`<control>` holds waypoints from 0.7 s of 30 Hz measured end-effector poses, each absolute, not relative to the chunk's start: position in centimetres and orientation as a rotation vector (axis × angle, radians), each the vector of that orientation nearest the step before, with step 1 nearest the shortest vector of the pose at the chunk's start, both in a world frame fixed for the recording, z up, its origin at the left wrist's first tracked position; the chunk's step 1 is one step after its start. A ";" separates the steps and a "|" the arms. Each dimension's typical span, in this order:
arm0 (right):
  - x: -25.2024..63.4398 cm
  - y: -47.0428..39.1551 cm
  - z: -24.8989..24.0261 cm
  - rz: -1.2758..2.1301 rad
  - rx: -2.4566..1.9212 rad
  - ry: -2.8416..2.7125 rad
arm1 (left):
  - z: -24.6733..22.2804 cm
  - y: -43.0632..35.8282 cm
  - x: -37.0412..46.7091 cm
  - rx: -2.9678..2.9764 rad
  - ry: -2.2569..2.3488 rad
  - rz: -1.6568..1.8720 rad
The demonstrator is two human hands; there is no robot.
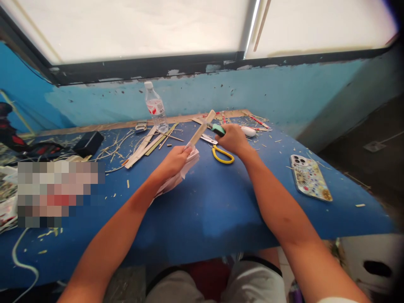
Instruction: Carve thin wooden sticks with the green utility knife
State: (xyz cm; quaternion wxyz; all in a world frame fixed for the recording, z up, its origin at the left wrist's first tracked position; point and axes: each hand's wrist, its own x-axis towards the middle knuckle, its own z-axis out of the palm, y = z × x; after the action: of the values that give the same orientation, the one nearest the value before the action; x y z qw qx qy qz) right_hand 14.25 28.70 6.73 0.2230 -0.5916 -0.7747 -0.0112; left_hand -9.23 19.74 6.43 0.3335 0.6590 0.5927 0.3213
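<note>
Above the blue tabletop [217,219], the left hand [175,162] is gripping one flat, pale, wooden-looking strip [199,134] together with one crumpled bundle of pinkish-white sheet material [190,163]; its fingers are wrapping snugly around both, with the thumb pressing on top, and the strip is sloping up and away beyond them, towards the pale blue wall [202,99]; to its right, the right hand [234,138] is clasping one green-and-black-handled tool [218,130], its fingers folding around the handle and its fingertips mostly hiding from view; the tool's front end is overlapping the strip near its far tip, though whether the two are touching is hard to tell.

Just below the right hand, one pair of yellow-handled metal scissors [223,158] is lying on the tabletop; one smooth white rounded object [248,131] is sitting just beyond that hand; one clear plastic bottle with a white cap and a red-and-white label [156,109] is standing near the wall, beside several loose flat strips [142,152]; one black box [89,143] is resting farther left; one phone in a colourful patterned case [311,177] is lying well to the right.
</note>
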 end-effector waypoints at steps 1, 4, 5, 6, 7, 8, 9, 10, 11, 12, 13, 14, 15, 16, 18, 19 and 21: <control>13.7 28.4 6.6 -0.022 -1.599 -2.206 | 6.4 19.8 -9.3 1.715 1.540 0.850; 12.9 28.0 6.3 -0.027 -1.537 -2.310 | 6.6 19.7 -9.3 1.674 1.510 0.871; 13.0 28.1 6.3 -0.038 -1.537 -2.310 | 6.6 19.6 -9.2 1.654 1.501 0.872; 13.2 28.2 6.3 -0.050 -1.553 -2.293 | 6.6 19.5 -9.2 1.634 1.493 0.869; 13.5 28.5 6.3 -0.063 -1.584 -2.263 | 6.7 19.4 -9.1 1.615 1.486 0.866; 13.9 28.7 6.4 -0.076 -1.620 -2.227 | 6.7 19.3 -9.1 1.601 1.477 0.863; 14.4 28.9 6.5 -0.092 -1.656 -2.192 | 6.7 19.2 -9.0 1.589 1.468 0.858; 14.8 29.1 6.7 -0.109 -1.686 -2.161 | 6.6 19.2 -9.0 1.579 1.461 0.857; 15.1 29.3 6.8 -0.125 -1.710 -2.138 | 6.5 19.2 -8.9 1.567 1.457 0.861; 15.4 29.4 6.9 -0.136 -1.725 -2.129 | 6.4 19.2 -8.9 1.552 1.450 0.864; 15.5 29.4 7.0 -0.142 -1.736 -2.127 | 6.3 19.2 -9.0 1.534 1.444 0.868; 15.4 29.4 7.1 -0.143 -1.745 -2.125 | 6.2 19.3 -9.0 1.516 1.439 0.870; 15.3 29.3 7.1 -0.141 -1.753 -2.122 | 6.1 19.3 -9.1 1.501 1.437 0.872; 15.0 29.3 7.1 -0.136 -1.759 -2.121 | 6.1 19.4 -9.2 1.495 1.435 0.868; 14.7 29.3 7.0 -0.126 -1.758 -2.124 | 6.0 19.4 -9.3 1.503 1.444 0.856; 14.7 29.5 7.0 -0.120 -1.755 -2.123 | 6.0 19.4 -9.4 1.512 1.457 0.856; 15.3 30.2 6.8 -0.099 -1.779 -2.071 | 6.2 19.3 -9.4 1.538 1.467 0.845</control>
State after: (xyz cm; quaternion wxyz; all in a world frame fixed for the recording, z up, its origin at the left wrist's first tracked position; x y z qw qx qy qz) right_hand 15.29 30.19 6.85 0.2037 -0.6375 -0.7422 -0.0356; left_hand -9.35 19.30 6.21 0.4143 0.6120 0.5837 0.3364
